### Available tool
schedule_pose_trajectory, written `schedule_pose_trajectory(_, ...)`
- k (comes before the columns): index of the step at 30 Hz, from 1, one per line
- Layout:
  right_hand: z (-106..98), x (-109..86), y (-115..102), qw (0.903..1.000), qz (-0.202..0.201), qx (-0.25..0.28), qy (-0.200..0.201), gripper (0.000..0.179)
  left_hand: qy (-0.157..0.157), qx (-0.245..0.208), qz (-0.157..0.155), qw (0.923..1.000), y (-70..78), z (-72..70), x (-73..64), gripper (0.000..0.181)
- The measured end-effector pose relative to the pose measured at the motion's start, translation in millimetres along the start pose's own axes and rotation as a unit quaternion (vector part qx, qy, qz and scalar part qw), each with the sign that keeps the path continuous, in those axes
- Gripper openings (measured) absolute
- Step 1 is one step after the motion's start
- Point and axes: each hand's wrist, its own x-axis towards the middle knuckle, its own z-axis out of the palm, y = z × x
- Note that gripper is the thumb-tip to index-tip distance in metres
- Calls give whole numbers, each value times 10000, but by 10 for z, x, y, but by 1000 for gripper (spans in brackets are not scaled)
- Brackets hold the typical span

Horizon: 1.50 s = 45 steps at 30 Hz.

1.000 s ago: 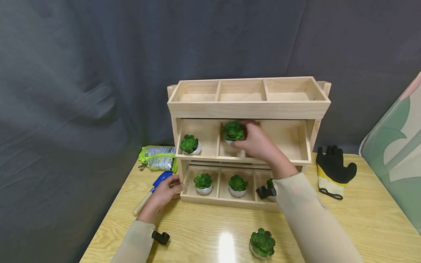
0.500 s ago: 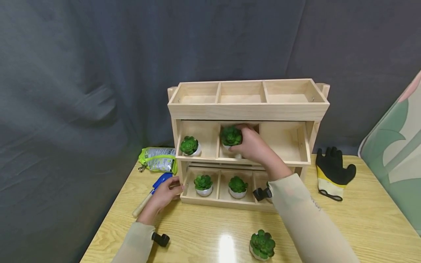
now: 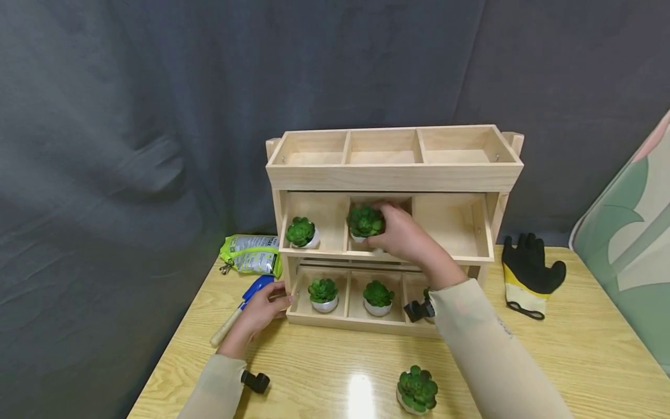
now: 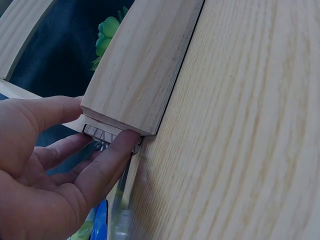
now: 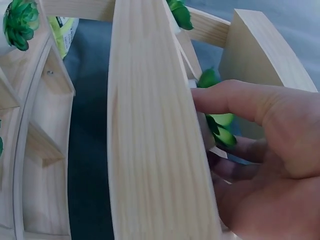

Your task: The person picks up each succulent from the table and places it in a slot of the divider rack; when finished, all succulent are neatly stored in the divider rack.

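Observation:
In the head view, my right hand (image 3: 400,235) grips a small potted succulent (image 3: 364,223) by its white pot, down in the middle compartment of the shelf's middle tier. The right wrist view has that hand's thumb and fingers around the plant (image 5: 223,129), partly hidden behind the tier's front board (image 5: 155,130). My left hand (image 3: 262,308) holds the lower left corner of the wooden plant shelf (image 3: 392,177). Seen from the left wrist, its thumb and fingers pinch the end of the bottom tray (image 4: 137,70).
Another succulent (image 3: 302,231) sits left on the middle tier; several more, one a succulent (image 3: 378,295), fill the bottom tray. A loose succulent (image 3: 417,389) stands on the table (image 3: 314,366) in front. Left lie a blue trowel (image 3: 257,286) and a green bag (image 3: 253,254); right, a glove (image 3: 531,273).
My right hand has lowered the succulent slightly down and left, deeper into the middle compartment. The left hand has stayed at the shelf's corner.

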Motion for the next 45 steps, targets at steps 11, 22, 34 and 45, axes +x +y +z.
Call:
schedule_pose_trajectory(11,-96,-100,58,9981,-296,302,-454,71,-97,-134,-6,9999,-11,-10,10,57)
schedule_pose_trajectory(22,-151,-174,106,9954,-700,261,-603,63,-113,-65,-45,9999,10,-16,10,58)
schedule_pose_trajectory(34,-198,-347,157,9952,-719,616,-237,56,-38,-88,-22,10000,6,2,-5,56)
schedule_pose_trajectory(45,-336,-710,90,9958,-706,558,158,54,-39,-66,25,10000,-3,7,3,55)
